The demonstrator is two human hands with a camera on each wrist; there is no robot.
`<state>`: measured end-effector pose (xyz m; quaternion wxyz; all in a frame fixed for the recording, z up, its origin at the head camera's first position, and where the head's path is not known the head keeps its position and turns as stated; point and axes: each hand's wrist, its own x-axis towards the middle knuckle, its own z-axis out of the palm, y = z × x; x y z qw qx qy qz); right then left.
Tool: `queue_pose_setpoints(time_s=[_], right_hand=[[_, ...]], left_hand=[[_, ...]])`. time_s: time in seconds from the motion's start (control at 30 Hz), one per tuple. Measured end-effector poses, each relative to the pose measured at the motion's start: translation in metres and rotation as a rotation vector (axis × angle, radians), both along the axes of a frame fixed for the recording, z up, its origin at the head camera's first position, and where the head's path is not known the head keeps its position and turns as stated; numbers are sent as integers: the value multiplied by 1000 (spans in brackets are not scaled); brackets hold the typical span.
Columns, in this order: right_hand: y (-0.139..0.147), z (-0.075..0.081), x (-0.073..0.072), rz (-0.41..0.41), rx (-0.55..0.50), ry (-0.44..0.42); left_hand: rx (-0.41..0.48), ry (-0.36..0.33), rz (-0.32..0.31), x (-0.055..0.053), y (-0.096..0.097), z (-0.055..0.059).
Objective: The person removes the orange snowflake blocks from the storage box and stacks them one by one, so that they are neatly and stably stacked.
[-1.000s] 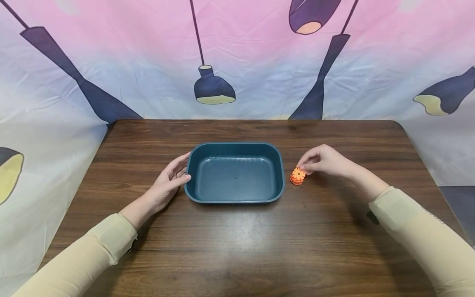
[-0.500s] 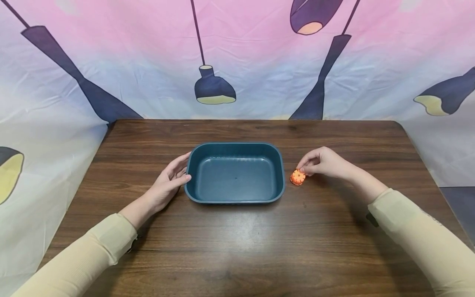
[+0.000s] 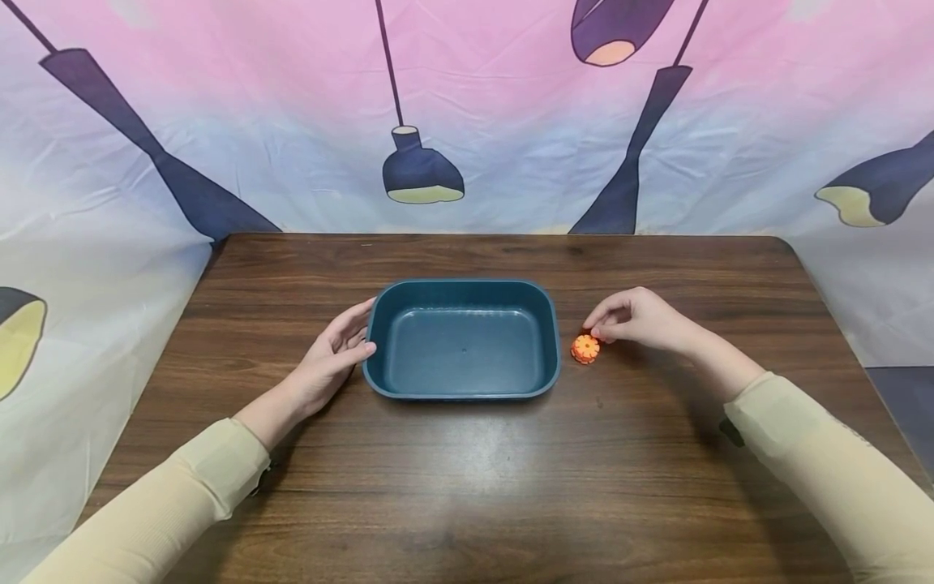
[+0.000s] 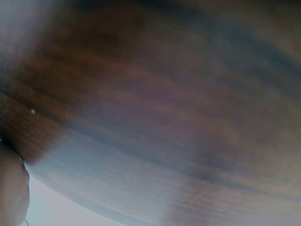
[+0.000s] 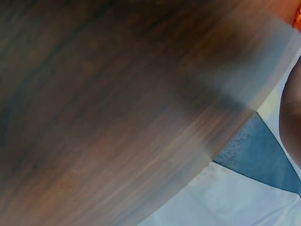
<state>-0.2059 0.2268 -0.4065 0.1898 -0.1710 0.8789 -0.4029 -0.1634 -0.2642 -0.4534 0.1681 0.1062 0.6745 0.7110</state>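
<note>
A dark teal plastic basin (image 3: 464, 357) with rounded corners lies at mid-table in the head view. My left hand (image 3: 328, 357) holds its left side, thumb over the rim and fingers along the outer wall. Right of the basin is a small stack of orange notched discs (image 3: 585, 349), the top one lying flat. My right hand (image 3: 635, 318) is at the stack's back right edge, with thumb tip and forefinger slightly apart beside the top disc. Only a sliver of orange discs (image 5: 297, 19) shows in the right wrist view. The left wrist view is mostly blurred tabletop.
The brown wood-grain table (image 3: 467, 478) carries the basin and the discs. Behind and at its sides hangs a pastel cloth (image 3: 511, 138) printed with dark lamps, meeting the table's back edge.
The top orange disc, tilted between my right thumb and forefinger a second ago, now lies flat on the stack. My right fingertips have loosened from it. My left hand and the basin stay put.
</note>
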Motion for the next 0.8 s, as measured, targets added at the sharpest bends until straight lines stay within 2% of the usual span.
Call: queue_pose_setpoints(time_s=[0.2, 0.4, 0.47, 0.53, 0.8], right_hand=[[6, 5, 1, -23, -26, 18], [16, 11, 8, -55, 0, 144], [21, 13, 11, -64, -4, 190], [25, 13, 14, -81, 0, 231], [39, 14, 34, -176, 92, 369]], left_hand=[[43, -4, -45, -7, -4, -1], [23, -56, -115, -15, -7, 4], [-18, -57, -129, -19, -6, 9], [-79, -28, -130, -23, -5, 15], [-418, 116, -26, -36, 3, 44]])
